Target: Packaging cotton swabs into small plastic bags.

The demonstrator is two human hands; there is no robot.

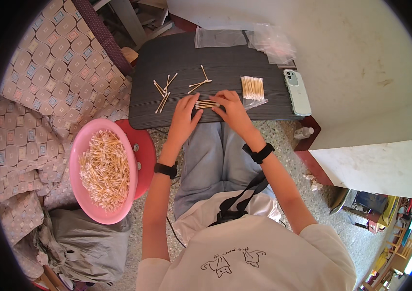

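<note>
Head view: cotton swabs (207,104) lie between left hand (185,118) and right hand (231,109).

The person wore a white short-sleeved T-shirt (244,252) with a small black line drawing printed on the chest. Above that drawing, a black strap (239,196) crossed the shirt's front. Beyond the strap, light blue-grey trousers (210,160) covered the legs. Each wrist carried a black band: one on the left wrist (165,169), one on the right wrist (259,153).
</note>
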